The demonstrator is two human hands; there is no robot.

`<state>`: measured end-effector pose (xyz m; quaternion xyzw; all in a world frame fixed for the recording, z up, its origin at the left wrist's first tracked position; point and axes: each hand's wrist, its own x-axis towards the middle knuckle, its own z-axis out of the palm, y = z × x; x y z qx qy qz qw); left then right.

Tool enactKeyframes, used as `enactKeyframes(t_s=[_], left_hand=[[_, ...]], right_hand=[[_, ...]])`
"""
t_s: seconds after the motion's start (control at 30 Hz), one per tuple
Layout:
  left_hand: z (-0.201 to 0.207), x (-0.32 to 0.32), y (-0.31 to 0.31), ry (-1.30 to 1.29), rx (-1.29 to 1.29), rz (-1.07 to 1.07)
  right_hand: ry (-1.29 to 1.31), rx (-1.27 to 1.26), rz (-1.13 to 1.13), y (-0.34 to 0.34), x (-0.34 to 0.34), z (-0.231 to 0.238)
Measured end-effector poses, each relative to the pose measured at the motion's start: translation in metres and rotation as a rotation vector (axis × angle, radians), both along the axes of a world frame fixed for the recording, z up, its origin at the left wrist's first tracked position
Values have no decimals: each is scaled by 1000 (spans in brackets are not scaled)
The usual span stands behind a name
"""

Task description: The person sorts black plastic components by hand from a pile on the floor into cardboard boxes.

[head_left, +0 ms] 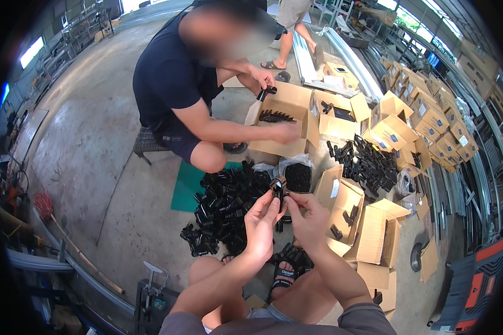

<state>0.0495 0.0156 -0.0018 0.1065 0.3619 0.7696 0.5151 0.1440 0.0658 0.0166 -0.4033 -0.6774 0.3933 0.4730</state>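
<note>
In front of me a glossy black fitting (278, 185) stands upright, its wider, ring-like end on top. My left hand (261, 220) is closed around its lower part, thumb towards me. At its right side, the fingertips of my right hand (308, 216) are pinched together against it; any small piece between them is too small to tell. Below and left of my hands lies a heap of similar black fittings (223, 201), partly on a green mat (184, 187). A clear plastic bag of small black parts (298, 177) sits just beyond my hands.
Across from me a seated person (170, 84) holds a black fitting over an open carton (310, 120). More open cartons (341, 209) stand at my right, near another black heap (369, 167). Stacked cartons (430, 114) rise behind. A long-handled broom (78, 251) lies left.
</note>
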Motion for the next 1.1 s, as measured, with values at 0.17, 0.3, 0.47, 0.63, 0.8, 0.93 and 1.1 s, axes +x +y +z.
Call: enactKeyframes(t_s=[0.17, 0.3, 0.47, 0.63, 0.8, 0.93, 1.1], left_hand=[[-2, -2, 1, 12, 13, 14], [-2, -2, -1, 32, 17, 18], [-3, -3, -2, 2, 30, 17], [-4, -6, -2, 5, 43, 22], [-4, -3, -2, 117, 33, 43], [-5, 0, 0, 174, 53, 62], [-9, 0, -3, 265, 87, 87]], right_hand=[[4, 163, -24, 5, -4, -14], [116, 99, -3, 4, -6, -14], [33, 159, -29, 2, -7, -11], [-24, 204, -11, 2, -6, -7], [-54, 289, -32, 3, -4, -9], [-76, 247, -61, 2, -2, -8], [-95, 202, -41, 0, -4, 0]])
